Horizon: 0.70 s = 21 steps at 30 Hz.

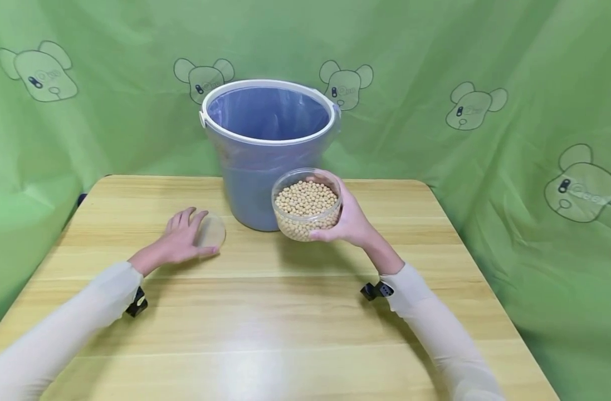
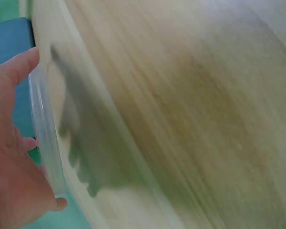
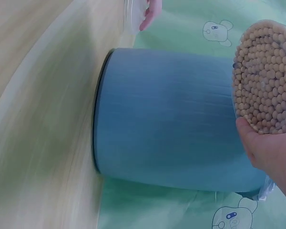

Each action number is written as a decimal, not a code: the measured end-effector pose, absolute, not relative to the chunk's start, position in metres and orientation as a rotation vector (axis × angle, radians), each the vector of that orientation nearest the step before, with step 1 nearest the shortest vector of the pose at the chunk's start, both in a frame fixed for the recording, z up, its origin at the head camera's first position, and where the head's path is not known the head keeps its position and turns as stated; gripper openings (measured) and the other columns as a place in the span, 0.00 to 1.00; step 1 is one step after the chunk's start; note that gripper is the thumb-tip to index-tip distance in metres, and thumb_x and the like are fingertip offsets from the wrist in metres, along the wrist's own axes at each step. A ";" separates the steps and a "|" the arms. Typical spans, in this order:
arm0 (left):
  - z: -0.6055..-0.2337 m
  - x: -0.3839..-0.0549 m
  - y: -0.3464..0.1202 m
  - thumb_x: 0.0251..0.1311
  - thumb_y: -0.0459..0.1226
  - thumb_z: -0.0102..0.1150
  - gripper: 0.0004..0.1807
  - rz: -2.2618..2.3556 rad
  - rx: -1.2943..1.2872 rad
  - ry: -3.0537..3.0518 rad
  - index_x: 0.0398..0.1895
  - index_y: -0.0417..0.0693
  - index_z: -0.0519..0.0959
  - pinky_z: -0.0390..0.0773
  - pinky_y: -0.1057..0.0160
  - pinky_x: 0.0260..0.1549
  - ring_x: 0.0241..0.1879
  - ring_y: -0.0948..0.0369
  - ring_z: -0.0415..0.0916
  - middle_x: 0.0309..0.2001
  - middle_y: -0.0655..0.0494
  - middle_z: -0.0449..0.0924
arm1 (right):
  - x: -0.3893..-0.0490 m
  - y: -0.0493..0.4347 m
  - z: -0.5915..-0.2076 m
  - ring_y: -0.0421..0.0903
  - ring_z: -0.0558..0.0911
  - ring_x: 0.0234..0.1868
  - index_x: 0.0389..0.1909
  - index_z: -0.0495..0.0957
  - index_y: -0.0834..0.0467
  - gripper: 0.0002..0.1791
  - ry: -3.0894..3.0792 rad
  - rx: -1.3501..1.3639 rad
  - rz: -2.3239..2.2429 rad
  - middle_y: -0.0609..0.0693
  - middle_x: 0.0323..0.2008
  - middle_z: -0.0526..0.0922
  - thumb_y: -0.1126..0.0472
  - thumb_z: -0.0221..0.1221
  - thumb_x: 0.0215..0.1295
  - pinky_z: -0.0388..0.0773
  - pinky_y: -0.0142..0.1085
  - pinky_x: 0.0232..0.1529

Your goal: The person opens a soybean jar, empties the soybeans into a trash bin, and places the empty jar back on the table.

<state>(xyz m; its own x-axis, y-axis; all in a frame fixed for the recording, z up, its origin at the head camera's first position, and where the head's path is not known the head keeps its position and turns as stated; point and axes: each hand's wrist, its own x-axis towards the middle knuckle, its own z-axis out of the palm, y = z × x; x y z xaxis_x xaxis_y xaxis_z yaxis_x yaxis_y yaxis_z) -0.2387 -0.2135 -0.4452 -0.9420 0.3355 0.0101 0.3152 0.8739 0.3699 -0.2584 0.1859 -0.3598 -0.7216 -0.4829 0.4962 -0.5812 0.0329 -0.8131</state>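
Your right hand (image 1: 342, 220) has a firm hold on a clear round container (image 1: 299, 229), the thumb on its near side and the fingers curled around its right and far sides. Inside, pale round beans (image 1: 307, 199) fill most of the container, and they show through its wall and base as well. You hold it up in the air over the desk (image 1: 255, 312), in front of the right side of the bucket; whether it touches the bucket you cannot tell from these views.

Your left hand (image 1: 182, 238) is spread wide across a clear round lid (image 1: 215, 231), gripping it by the edge with the thumb at the near side and fingertips at the far side. The lid looks raised a little off the desk, left of the bucket, towards the far left corner, and the hand's shadow falls on the wood below.

Beyond both hands, the blue-grey bucket (image 1: 247, 186) stands upright near the middle of the desk's far edge, its white rim (image 1: 265, 142) facing up, with a clear plastic liner (image 1: 338, 120) folded over it on the right. You wear white sleeves (image 1: 435, 328), with a small black device (image 1: 137, 305) at each wrist. Behind the far edge and along both side edges hangs a green cloth (image 1: 135, 133), printed with outlined animal heads
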 end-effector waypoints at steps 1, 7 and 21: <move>-0.447 -0.239 -0.214 0.56 0.60 0.67 0.58 0.575 0.524 2.989 0.78 0.34 0.52 0.44 0.25 0.71 0.73 0.25 0.44 0.75 0.21 0.44 | -0.259 0.187 -0.360 0.52 0.69 0.71 0.76 0.57 0.60 0.65 -2.198 1.134 1.800 0.62 0.70 0.70 0.75 0.77 0.29 0.65 0.39 0.75; -0.457 -0.240 -0.214 0.56 0.61 0.66 0.58 0.587 0.532 2.960 0.78 0.35 0.53 0.46 0.23 0.70 0.72 0.23 0.47 0.75 0.20 0.45 | -0.258 0.189 -0.364 0.52 0.69 0.71 0.76 0.58 0.60 0.65 -2.214 1.118 1.813 0.62 0.70 0.70 0.73 0.78 0.29 0.66 0.39 0.75; -0.451 -0.240 -0.207 0.56 0.63 0.66 0.62 0.597 0.480 2.920 0.81 0.37 0.44 0.36 0.24 0.71 0.77 0.26 0.33 0.78 0.25 0.35 | -0.259 0.190 -0.366 0.52 0.69 0.71 0.76 0.58 0.59 0.64 -2.201 1.114 1.828 0.62 0.70 0.70 0.71 0.78 0.30 0.66 0.40 0.75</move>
